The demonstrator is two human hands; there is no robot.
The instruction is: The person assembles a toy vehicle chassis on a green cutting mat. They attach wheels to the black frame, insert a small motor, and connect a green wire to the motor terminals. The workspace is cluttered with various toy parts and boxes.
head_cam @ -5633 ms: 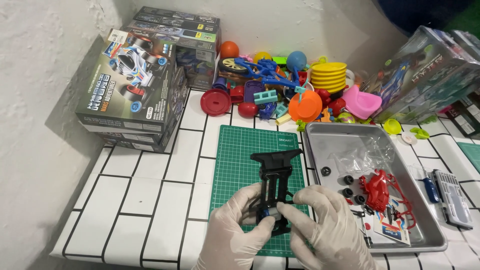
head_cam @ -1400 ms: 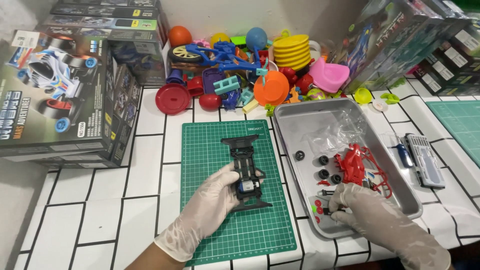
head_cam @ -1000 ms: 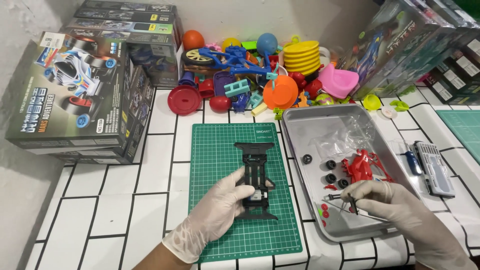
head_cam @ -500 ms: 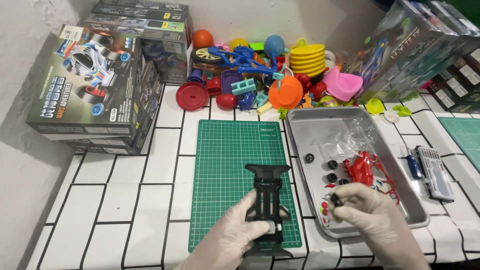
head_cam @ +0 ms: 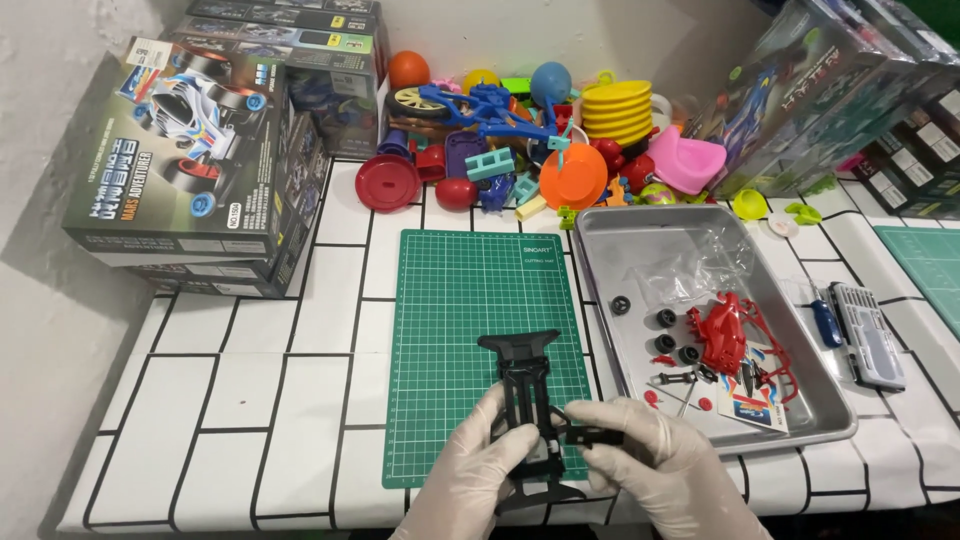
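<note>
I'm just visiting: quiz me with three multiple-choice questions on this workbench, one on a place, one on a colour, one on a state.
1. Where does the black plastic model-car chassis lie?
A on the green gridded cutting mat
B in the metal tray
C on a box

2. What colour are the clustered plastic parts in the tray?
A blue
B red
C yellow

3. What are the gloved hands doing?
A resting apart
B both at the chassis
C lifting the tray

Answers: 1 A, it sits over the mat's near edge. 2 B, they are red. 3 B, left hand and right hand both hold it.

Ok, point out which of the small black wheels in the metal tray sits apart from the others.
The black wheel nearest the tray's left wall; the other three cluster beside the red parts.
</note>
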